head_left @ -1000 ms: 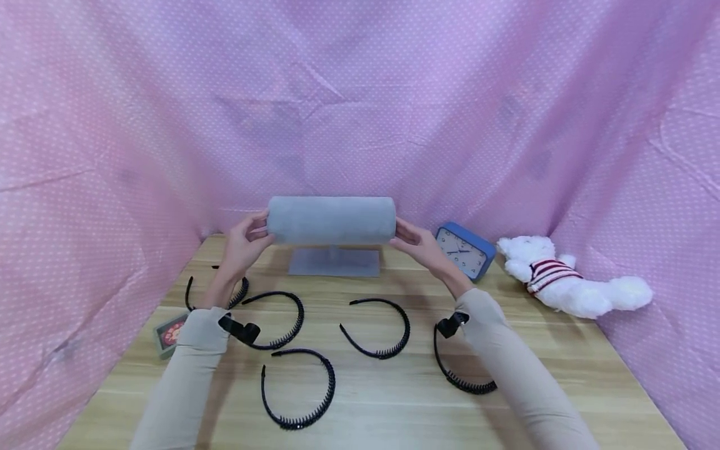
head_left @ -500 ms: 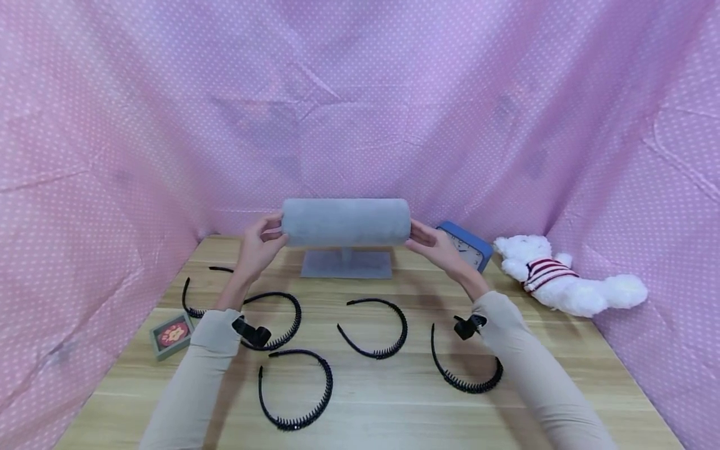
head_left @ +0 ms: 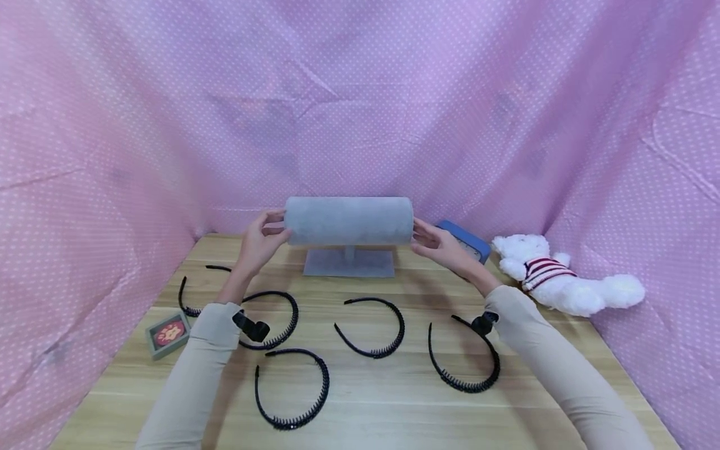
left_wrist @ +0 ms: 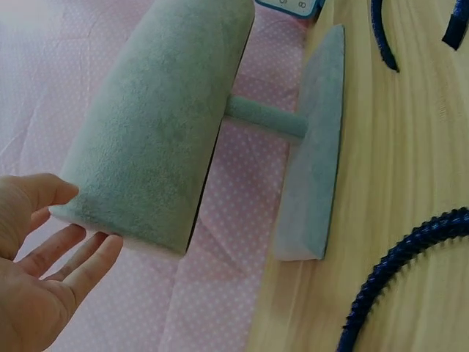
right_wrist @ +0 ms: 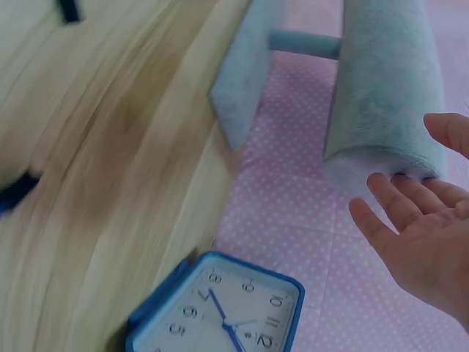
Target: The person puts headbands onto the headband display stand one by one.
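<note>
A grey velvet T-bar display stand (head_left: 349,220) stands at the back of the wooden table, its padded roll lying level above a flat base (head_left: 349,264). At the roll's left end is my left hand (head_left: 259,244); in the left wrist view its thumb lies at the edge and its other fingers (left_wrist: 95,260) reach out loosely along the end face. My right hand (head_left: 447,250) is at the other end. The right wrist view shows its relaxed fingertips (right_wrist: 381,183) right at the end face, with the thumb lifted apart from the roll.
Several black toothed headbands lie around the table, among them a middle headband (head_left: 402,325), a front headband (head_left: 325,381) and a right headband (head_left: 472,387). A blue clock (head_left: 469,240) is behind my right hand. A white teddy bear (head_left: 554,275) lies right, a small framed picture (head_left: 169,334) left.
The stand has shifted right across the table, both hands moving with it, mostly in the first half second. My right hand has since loosened and eased slightly right of the roll.
</note>
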A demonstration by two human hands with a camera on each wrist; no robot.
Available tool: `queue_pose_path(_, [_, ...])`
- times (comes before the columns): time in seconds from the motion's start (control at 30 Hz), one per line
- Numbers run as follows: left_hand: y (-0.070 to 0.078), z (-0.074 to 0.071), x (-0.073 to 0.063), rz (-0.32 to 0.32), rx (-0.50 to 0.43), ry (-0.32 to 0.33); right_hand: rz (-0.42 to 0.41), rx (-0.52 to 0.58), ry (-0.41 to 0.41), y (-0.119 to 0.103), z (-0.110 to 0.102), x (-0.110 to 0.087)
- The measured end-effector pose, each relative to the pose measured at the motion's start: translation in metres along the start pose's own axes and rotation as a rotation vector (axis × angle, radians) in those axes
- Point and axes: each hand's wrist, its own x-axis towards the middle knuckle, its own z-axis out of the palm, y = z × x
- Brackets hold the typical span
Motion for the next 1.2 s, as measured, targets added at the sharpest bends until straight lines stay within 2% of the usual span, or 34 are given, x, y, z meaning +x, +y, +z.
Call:
queue_pose_path(0.17, [-0.002,-0.004,0.010,0.089,0.132,-0.039,-0.032,-0.180,-0.011,-0.002,-0.002,-0.009])
queue_pose_path(0.3, [-0.002,-0.006,0.022,0.161,0.202,-0.078,-0.096,-0.358,-0.045,-0.003,-0.001,-0.020])
queue_pose_path(0.37, [-0.002,-0.008,0.027,0.165,0.223,-0.088,-0.143,-0.445,-0.083,-0.002,0.003,-0.027])
queue_pose_path(0.5, [-0.003,-0.013,0.030,0.120,0.244,-0.097,-0.246,-0.582,-0.202,0.005,0.012,-0.047])
queue_pose_path(0.6, [-0.001,-0.016,0.030,0.094,0.249,-0.104,-0.283,-0.620,-0.288,0.008,0.018,-0.064])
queue_pose_path(0.7, [0.000,-0.016,0.029,0.093,0.249,-0.105,-0.290,-0.617,-0.329,0.012,0.025,-0.077])
queue_pose_path(0.87, [0.001,-0.013,0.029,0.086,0.241,-0.110,-0.310,-0.595,-0.361,0.020,0.038,-0.089])
queue_pose_path(1.03, [0.001,-0.005,0.029,0.103,0.230,-0.111,-0.340,-0.630,-0.421,0.029,0.050,-0.097])
queue_pose_path(1.2, [0.000,0.002,0.028,0.111,0.218,-0.116,-0.373,-0.633,-0.399,0.035,0.054,-0.101])
